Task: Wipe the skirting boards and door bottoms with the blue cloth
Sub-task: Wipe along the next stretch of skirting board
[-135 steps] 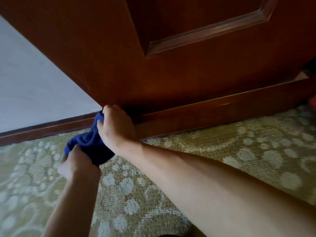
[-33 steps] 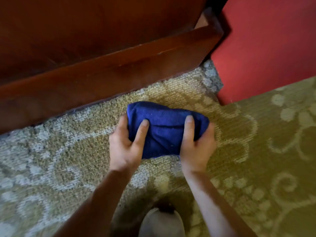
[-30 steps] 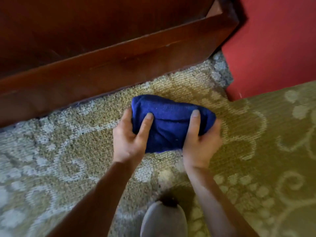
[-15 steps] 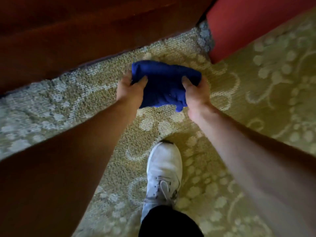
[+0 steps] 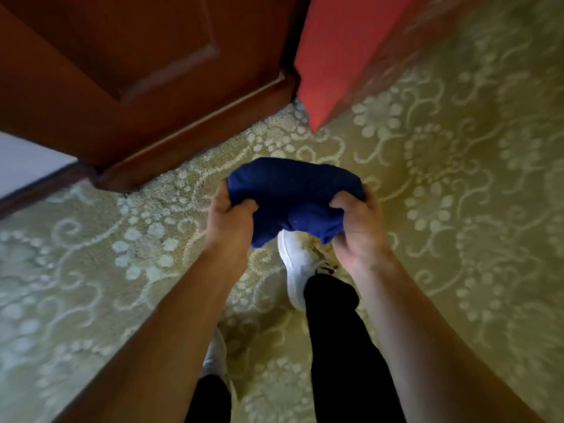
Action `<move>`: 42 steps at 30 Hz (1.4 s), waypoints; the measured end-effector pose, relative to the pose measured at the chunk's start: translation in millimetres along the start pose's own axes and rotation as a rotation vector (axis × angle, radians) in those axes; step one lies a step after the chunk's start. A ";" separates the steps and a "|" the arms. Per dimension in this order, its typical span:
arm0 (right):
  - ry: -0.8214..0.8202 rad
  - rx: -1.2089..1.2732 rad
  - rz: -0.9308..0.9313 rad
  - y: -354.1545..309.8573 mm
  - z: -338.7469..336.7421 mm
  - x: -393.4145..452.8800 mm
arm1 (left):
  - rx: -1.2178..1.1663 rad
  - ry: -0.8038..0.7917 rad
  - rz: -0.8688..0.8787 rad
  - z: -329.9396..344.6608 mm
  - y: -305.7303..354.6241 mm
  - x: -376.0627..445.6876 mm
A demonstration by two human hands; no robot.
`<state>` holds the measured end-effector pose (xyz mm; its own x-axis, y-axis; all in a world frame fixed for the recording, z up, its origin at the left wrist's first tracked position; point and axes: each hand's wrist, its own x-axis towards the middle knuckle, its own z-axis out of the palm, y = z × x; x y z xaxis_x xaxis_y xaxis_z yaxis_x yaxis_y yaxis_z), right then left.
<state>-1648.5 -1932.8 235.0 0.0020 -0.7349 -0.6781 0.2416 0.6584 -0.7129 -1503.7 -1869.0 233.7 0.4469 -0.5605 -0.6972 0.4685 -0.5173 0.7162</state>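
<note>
The bunched blue cloth (image 5: pixel 293 193) hangs in the air above the carpet, held between both hands. My left hand (image 5: pixel 229 221) grips its left end and my right hand (image 5: pixel 357 227) grips its right end, fingers curled into the fabric. The dark wooden door (image 5: pixel 128 71) stands at the upper left, with its bottom rail (image 5: pixel 195 132) running diagonally just above the carpet. A brown skirting board (image 5: pixel 39 187) runs along the white wall at the far left.
A red panel (image 5: pixel 332 47) stands upright to the right of the door, its lower corner on the patterned green carpet (image 5: pixel 457 209). My white shoe (image 5: pixel 296 270) and black trouser leg are under the cloth; a second shoe (image 5: pixel 215 355) shows lower down.
The cloth has come up off the carpet, still gripped by both hands. The view has risen and pulled back from the door, and my legs and feet are now in sight.
</note>
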 end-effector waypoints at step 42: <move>-0.054 -0.347 -0.153 -603.8 -229.6 260.6 | 0.059 0.061 0.206 645.6 237.0 2.0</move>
<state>-2016.7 -2484.6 447.7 0.0445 -0.8304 -0.5554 -0.1003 0.5495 -0.8295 -1883.9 -2410.2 422.3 0.5745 -0.6193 -0.5352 0.3177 -0.4339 0.8431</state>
